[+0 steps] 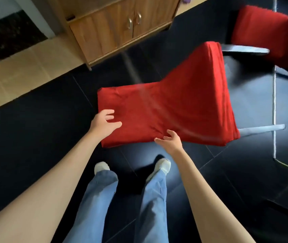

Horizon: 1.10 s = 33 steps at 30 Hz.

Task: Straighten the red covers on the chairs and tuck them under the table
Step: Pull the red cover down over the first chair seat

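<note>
Dark tiled floor [34, 137] all around, tan strip along its far edge, wooden cabinet [115, 27] with two handled doors standing on that boundary. Nearest chair [166, 111] sits just in front of my feet, between me and the cabinet. Its red cover [183, 95] wraps the whole backrest and drapes down over the seat; fabric looks mostly smooth, a few creases and soft folds near the end closest to me, seam lines running down the edge on my right. One grey metal leg [262, 128] pokes out from under the cover on the right. Second chair [262, 35], also red-covered, stands beyond the nearest chair, toward the top right, with grey arm and dark base showing. Glass desk edge [274, 102] runs just right of the nearest chair. My left hand [104, 123] is over the near left corner of the cover, fingers spread, grip wide, holding nothing. My right hand [169, 140] is at the near edge of the cover, fingers loosely spread, grip wide; cannot tell if either hand actually touches fabric.
</note>
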Motion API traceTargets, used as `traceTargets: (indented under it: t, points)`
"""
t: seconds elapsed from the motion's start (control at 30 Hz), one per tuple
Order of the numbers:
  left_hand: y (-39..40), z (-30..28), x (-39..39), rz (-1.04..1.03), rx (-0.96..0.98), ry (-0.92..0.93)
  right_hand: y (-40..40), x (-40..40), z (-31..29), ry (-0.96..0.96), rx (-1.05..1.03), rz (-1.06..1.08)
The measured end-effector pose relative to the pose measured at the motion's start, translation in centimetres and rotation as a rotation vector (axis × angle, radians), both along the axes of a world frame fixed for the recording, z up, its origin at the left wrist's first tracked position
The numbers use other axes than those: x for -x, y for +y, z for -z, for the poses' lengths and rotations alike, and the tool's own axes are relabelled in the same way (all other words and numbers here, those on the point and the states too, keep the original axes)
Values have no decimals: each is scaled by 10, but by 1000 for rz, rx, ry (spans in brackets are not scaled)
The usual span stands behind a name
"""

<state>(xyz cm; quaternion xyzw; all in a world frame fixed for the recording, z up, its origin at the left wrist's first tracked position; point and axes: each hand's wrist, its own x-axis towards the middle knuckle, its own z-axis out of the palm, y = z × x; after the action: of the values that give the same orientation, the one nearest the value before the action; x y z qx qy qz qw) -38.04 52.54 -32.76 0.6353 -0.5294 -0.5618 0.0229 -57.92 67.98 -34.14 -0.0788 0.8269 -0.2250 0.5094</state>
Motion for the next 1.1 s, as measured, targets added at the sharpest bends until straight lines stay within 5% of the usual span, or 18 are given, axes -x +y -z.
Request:
traceTargets:
  t: [0.63,1.1]
  points:
    - [52,294,26,-265,-137,-235,5,53,288,70,-212,-214]
    - [99,431,10,-705,-221,-290,14,12,421,173,-248,10]
